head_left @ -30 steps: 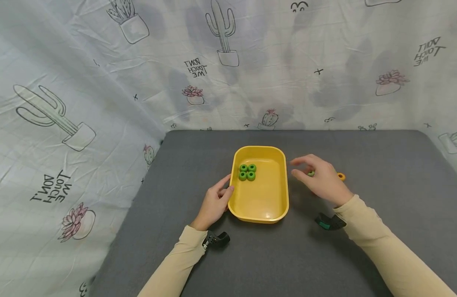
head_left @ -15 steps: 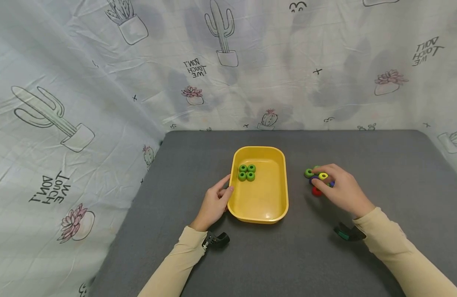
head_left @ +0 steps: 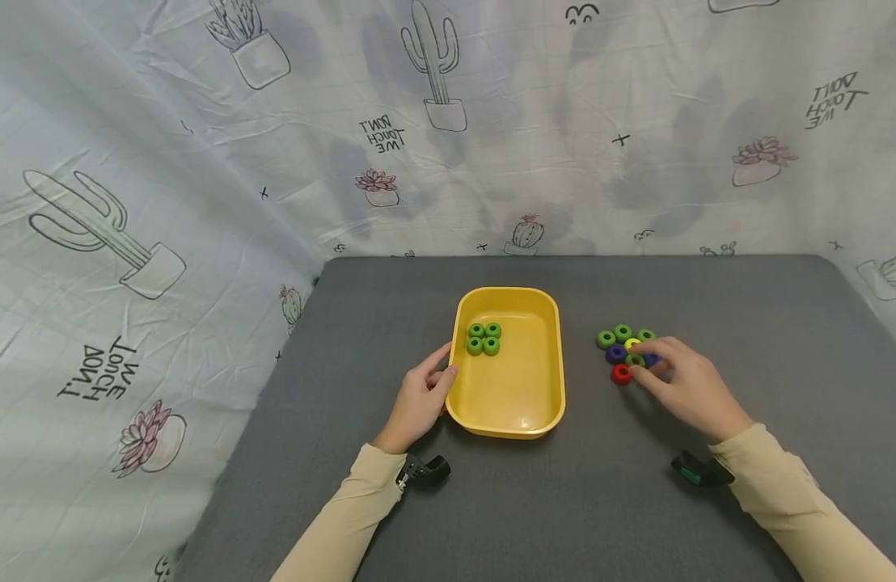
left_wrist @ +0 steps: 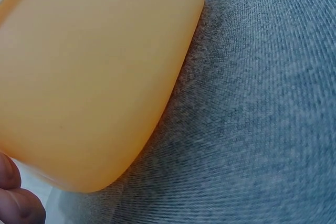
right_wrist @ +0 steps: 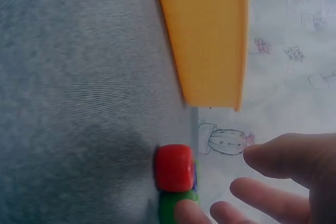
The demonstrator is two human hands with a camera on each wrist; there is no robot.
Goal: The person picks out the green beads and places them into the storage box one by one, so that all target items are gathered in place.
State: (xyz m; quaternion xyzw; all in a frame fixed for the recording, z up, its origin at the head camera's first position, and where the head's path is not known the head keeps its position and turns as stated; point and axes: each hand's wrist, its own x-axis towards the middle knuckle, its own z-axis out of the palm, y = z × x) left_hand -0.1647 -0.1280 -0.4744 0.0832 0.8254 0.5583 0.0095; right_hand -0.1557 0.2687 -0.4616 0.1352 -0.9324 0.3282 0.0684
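Note:
My left hand point(head_left: 415, 404) grips the left side of a yellow tray point(head_left: 524, 392), thumb at the rim and other fingers along the outer wall. Several green beads point(head_left: 492, 350) stand grouped in the tray's upper left part. To the right of the tray, my right hand point(head_left: 691, 390) hovers at a cluster of loose beads, thumb and fingers apart with nothing between them. A red bead point(right_wrist: 174, 168) lies at the cluster's near edge, beside a green bead point(right_wrist: 169, 208). Dark blue beads point(head_left: 614, 356), a yellow bead point(head_left: 630, 344) and more green beads point(head_left: 604, 343) make up the rest, partly hidden by my fingers.
Both hands are over a dark grey cloth-covered table point(head_left: 535, 509). A white curtain point(head_left: 492, 186) printed with cacti hangs behind and at the left. Black bands point(head_left: 699, 469) sit at both wrists.
My right hand has moved from the tray's right side, rightward and nearer to me, over the bead cluster, uncovering most of it. The left hand and tray have stayed put.

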